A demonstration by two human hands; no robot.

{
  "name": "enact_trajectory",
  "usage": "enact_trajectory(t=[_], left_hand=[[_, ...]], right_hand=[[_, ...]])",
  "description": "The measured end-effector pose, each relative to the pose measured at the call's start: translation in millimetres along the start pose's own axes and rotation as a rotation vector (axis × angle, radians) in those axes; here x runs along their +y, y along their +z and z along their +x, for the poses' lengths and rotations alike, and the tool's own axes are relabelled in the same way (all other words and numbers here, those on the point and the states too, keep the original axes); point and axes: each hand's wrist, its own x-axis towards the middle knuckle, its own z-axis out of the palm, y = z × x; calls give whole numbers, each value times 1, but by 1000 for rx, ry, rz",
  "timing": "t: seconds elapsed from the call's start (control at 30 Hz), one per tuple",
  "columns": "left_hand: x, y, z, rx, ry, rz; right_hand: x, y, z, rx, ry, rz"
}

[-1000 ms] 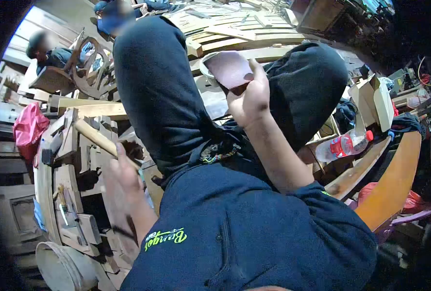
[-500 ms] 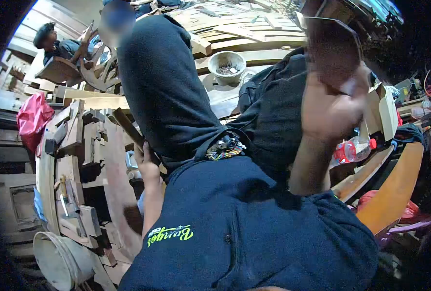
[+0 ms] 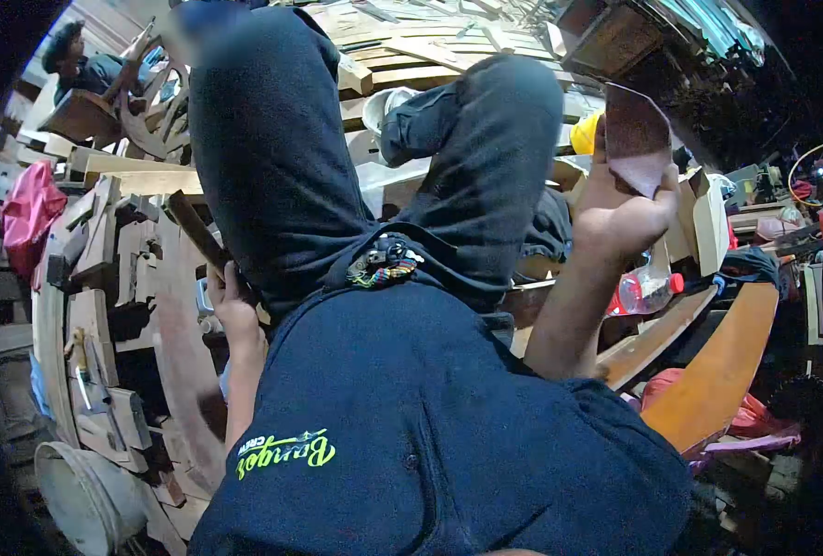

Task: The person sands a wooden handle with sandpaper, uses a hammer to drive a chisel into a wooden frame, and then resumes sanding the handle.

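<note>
On the right, my right hand [image 3: 623, 221] is raised beside my bent knee, palm up. A reddish-brown sheet of sandpaper [image 3: 638, 134] rises from it, with the fingers partly hidden behind the sheet. Low beside my other thigh, my left hand [image 3: 234, 301] has its fingers around a narrow, dark wooden piece [image 3: 196, 230]. That piece slants up to the left, and its lower end is hidden by the hand. The sandpaper and the wooden piece are far apart.
Wood offcuts [image 3: 96, 232] and a long board [image 3: 184, 343] lie at left, near a pale bucket [image 3: 87, 496]. A red-capped plastic bottle [image 3: 651, 292] and a curved orange-brown board [image 3: 727, 371] are at right. Another person [image 3: 82, 69] sits at the far left.
The view has shifted, and my right knee now stands raised, partly covering the white bucket. My right hand, blurred before, is steadier and shows the sandpaper clearly. My left hand keeps the wooden piece.
</note>
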Motion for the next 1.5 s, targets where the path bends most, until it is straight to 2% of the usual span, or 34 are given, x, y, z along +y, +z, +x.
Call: enact_trajectory(t=[0.1,0.17,0.3,0.37,0.5,0.6,0.67,0.7,0.73,0.8,0.83,0.93,0.97,1.0,1.07,1.13,1.2,1.27,1.3,1.33,1.4,1.43,1.47,1.5], left_hand=[[3,2,-4,-2,17,-2],[9,7,-10,9,64,176],[4,1,-6,-87,123,147],[5,6,-7,-115,125,32],[11,14,-4,-179,153,73],[19,29,2,-141,146,198],[27,37,12,-71,134,779],[24,44,15,-144,220,589],[24,47,18,-169,114,489],[37,58,22,-175,74,792],[28,63,25,-199,52,471],[6,59,49,-269,91,371],[15,64,47,-289,55,420],[10,65,49,-287,13,328],[6,65,53,-251,-26,412],[-2,68,58,-282,51,397],[-8,64,69,-303,3,504],[-18,63,76,-321,-11,486],[-20,62,82,-330,50,633],[-23,59,83,-364,25,658],[-31,62,89,-377,200,828],[-32,58,89,-447,155,878],[-37,66,91,-423,269,798],[-37,66,90,-436,192,746]], right_hand=[[2,-10,9,16,-11,-12],[1,-16,14,27,-9,-23],[-1,-29,18,56,-23,-48],[-4,-36,16,107,12,-37],[-6,-47,11,135,-13,-65],[-7,-52,10,161,-32,-57],[-7,-53,6,124,-33,-76],[-6,-55,5,139,-36,-74],[-4,-57,3,154,-35,-75],[1,-57,-2,128,-39,-100],[5,-59,-4,128,-18,-119],[13,-64,-7,109,14,-133],[15,-65,-9,128,35,-137],[16,-66,-11,148,56,-140],[18,-73,-12,128,60,-123],[18,-78,-10,182,44,-174],[19,-73,-11,189,42,-172],[23,-69,-12,188,36,-173],[25,-65,-13,211,49,-179],[30,-62,-14,214,58,-179],[40,-54,-14,185,73,-227],[47,-52,-16,203,77,-203],[54,-48,-18,212,99,-218],[61,-42,-20,199,113,-233]])
